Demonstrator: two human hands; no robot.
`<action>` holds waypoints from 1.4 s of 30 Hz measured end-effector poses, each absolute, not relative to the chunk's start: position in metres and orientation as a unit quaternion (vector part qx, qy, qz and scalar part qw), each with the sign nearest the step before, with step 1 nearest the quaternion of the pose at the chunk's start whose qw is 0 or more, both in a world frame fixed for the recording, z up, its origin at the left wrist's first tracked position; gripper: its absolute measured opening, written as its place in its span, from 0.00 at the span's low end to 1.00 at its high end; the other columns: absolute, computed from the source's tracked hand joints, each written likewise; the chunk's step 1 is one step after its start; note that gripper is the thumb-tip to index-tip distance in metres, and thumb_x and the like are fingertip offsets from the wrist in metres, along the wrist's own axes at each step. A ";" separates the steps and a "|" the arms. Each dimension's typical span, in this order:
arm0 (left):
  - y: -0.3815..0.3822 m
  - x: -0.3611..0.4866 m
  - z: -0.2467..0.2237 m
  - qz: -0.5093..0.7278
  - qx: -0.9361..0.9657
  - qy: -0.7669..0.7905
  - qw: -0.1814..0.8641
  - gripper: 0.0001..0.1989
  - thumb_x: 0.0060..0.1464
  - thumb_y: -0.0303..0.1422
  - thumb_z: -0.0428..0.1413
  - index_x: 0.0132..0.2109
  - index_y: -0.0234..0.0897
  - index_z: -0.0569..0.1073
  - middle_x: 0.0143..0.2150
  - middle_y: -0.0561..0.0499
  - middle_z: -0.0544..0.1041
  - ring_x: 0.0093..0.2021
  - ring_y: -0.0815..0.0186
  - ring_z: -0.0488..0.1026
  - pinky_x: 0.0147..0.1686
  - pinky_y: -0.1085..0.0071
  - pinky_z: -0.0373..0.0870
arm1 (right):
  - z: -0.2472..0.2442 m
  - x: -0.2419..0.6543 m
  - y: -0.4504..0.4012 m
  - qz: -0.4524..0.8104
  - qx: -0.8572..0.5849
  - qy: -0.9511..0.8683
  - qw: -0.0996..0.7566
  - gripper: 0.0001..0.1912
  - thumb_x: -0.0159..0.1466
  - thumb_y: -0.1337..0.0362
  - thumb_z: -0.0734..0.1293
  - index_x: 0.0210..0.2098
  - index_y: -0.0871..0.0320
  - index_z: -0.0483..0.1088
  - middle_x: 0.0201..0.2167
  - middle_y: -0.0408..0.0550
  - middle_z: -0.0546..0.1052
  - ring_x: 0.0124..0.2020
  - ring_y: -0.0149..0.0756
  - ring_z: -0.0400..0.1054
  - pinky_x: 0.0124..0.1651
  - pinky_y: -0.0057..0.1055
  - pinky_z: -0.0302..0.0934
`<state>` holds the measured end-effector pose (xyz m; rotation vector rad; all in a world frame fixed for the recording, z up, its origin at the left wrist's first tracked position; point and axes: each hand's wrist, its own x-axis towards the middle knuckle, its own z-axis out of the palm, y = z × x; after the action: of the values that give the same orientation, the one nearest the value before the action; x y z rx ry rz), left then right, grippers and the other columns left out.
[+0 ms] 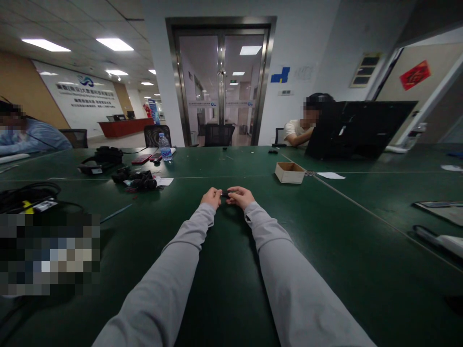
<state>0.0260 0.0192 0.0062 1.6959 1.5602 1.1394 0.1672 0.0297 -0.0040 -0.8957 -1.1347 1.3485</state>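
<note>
Both my arms, in light grey sleeves, reach forward over the green table (pixel 314 241). Between my hands is a small dark object (pixel 224 193), too small to make out in detail. My left hand (pixel 211 197) has its fingers closed at the object's left end. On the other side, my right hand (pixel 240 196) pinches its right end with thumb and fingers. The object is held level, just above or on the table surface; which of the two cannot be told.
An open cardboard box (pixel 290 173) stands right of my hands, near a white paper (pixel 331 175). Dark gear (pixel 139 179), a water bottle (pixel 165 147) and cables (pixel 29 197) lie left. A large monitor (pixel 358 127) stands back right. Two people sit across the table.
</note>
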 end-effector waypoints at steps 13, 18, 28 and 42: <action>0.023 0.024 0.008 0.415 0.609 0.622 0.264 0.18 0.53 0.45 0.44 0.23 0.37 0.65 0.13 0.56 0.64 0.16 0.72 0.63 0.22 0.76 0.58 | -0.010 0.167 0.035 0.565 -0.325 -0.514 0.557 0.17 0.45 0.69 0.72 0.35 0.61 0.67 0.23 0.45 0.74 0.24 0.35 0.71 0.33 0.32 0.69; 0.023 0.023 0.008 0.400 0.614 0.625 0.269 0.19 0.52 0.46 0.44 0.24 0.37 0.66 0.14 0.55 0.66 0.17 0.72 0.63 0.22 0.76 0.58 | -0.009 0.167 0.033 0.569 -0.325 -0.516 0.552 0.16 0.46 0.70 0.72 0.34 0.61 0.68 0.23 0.44 0.74 0.24 0.35 0.71 0.32 0.31 0.69; 0.031 0.022 -0.004 0.448 0.615 0.575 0.301 0.16 0.49 0.45 0.48 0.25 0.36 0.67 0.17 0.56 0.67 0.18 0.73 0.63 0.20 0.77 0.60 | -0.004 0.165 0.030 0.571 -0.378 -0.470 0.557 0.09 0.50 0.74 0.68 0.31 0.63 0.68 0.17 0.43 0.72 0.17 0.31 0.68 0.21 0.24 0.67; 0.030 0.024 -0.005 0.517 0.569 0.479 0.423 0.14 0.48 0.39 0.52 0.39 0.34 0.68 0.28 0.50 0.72 0.22 0.73 0.67 0.17 0.79 0.61 | -0.008 0.165 0.036 0.567 -0.380 -0.448 0.577 0.07 0.50 0.69 0.69 0.28 0.64 0.68 0.13 0.43 0.69 0.12 0.30 0.64 0.13 0.22 0.61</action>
<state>0.0240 0.0295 -0.0051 1.4255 1.2001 1.2937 0.1648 0.0360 -0.0082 -0.8899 -1.0489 1.3261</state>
